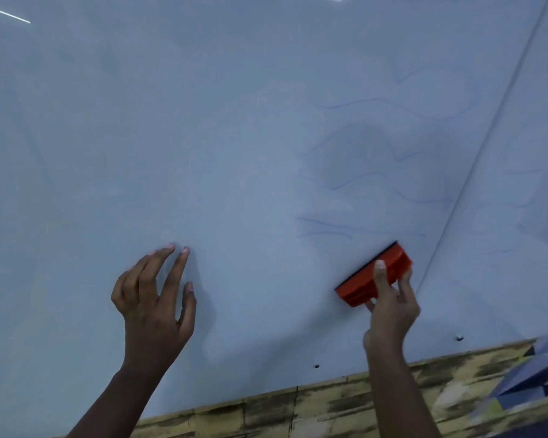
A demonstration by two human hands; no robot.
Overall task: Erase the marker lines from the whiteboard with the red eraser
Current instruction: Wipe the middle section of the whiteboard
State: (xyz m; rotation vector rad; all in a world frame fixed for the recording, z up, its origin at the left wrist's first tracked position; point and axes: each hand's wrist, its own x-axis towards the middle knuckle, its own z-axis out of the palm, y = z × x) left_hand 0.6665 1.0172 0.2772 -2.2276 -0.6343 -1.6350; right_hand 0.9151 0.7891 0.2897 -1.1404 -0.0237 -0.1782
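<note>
Pale whiteboard [203, 137] fills the view; faint blue marker lines [361, 181] linger toward two o'clock. Right hand [393, 305] grips the red eraser [366, 279] — seemingly flat against the board; left hand [154, 295] splayed, fingertips touching. Firm overlapping upward strokes should clear them.

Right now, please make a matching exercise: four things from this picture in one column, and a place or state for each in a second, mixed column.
1. eraser
2. left hand
3. marker lines
4. brick-pattern wall

a. below the whiteboard
b. faint blue, above the eraser
c. fingers spread, holding nothing
d. held by the right hand

Pairs: 1-d, 2-c, 3-b, 4-a
</note>
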